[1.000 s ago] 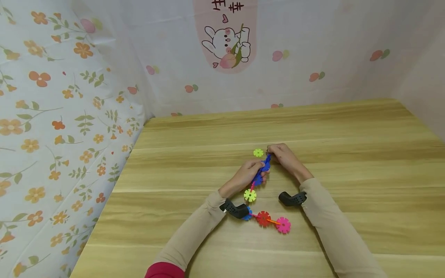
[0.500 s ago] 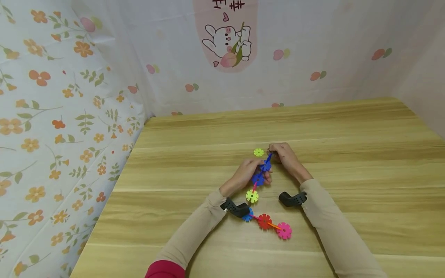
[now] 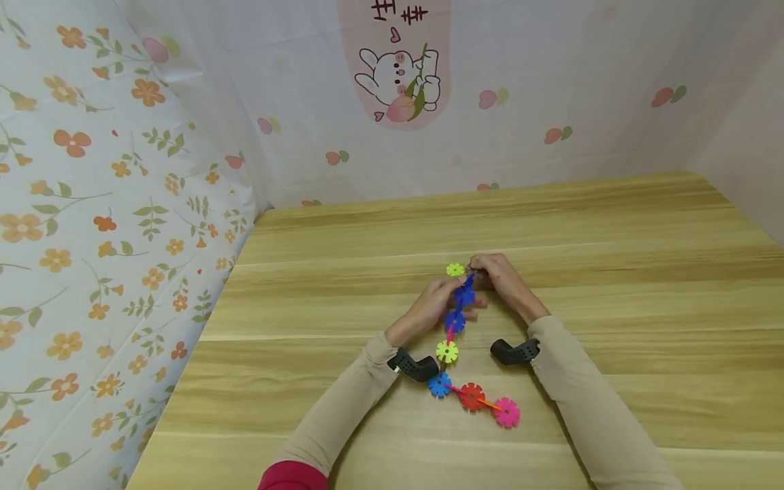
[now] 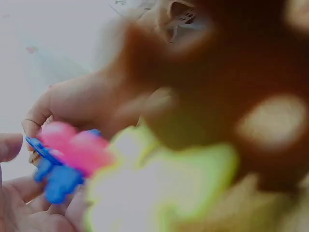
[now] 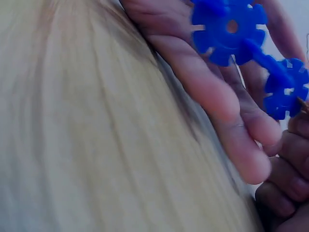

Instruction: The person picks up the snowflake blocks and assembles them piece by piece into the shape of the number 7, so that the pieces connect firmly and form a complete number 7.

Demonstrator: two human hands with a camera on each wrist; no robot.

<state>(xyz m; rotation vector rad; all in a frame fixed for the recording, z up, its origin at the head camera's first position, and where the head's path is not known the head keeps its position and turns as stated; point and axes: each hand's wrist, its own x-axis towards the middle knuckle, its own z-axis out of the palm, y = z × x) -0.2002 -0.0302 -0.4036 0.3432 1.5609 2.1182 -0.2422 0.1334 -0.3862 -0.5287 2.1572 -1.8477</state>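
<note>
A chain of notched plastic snowflake discs crosses the table's middle. In the head view my left hand [image 3: 431,303] holds its upper end, the thumb on a dark blue disc [image 3: 464,295] and other fingers stretched out behind. My right hand [image 3: 497,272], fingers curled, pinches a small dark brown piece at the chain's top; the fingers mostly hide it. Down the chain come another dark blue disc [image 3: 455,321], a yellow-green disc [image 3: 447,352], a light blue disc [image 3: 439,384], a red disc [image 3: 471,397] and a pink disc [image 3: 506,412]. Pink and orange discs between them show edge-on.
A loose yellow-green disc [image 3: 455,270] lies beyond the left hand, close to the right fingertips. Black camera mounts [image 3: 416,367] jut from both wrists near the chain. The wooden table [image 3: 343,238] ends at a printed cloth [image 3: 294,136] behind and at the left.
The lower chain has shifted down and right, bringing the light blue disc out from behind the left wrist mount. The left hand's lower fingers have straightened. The right hand stays nearly in place.
</note>
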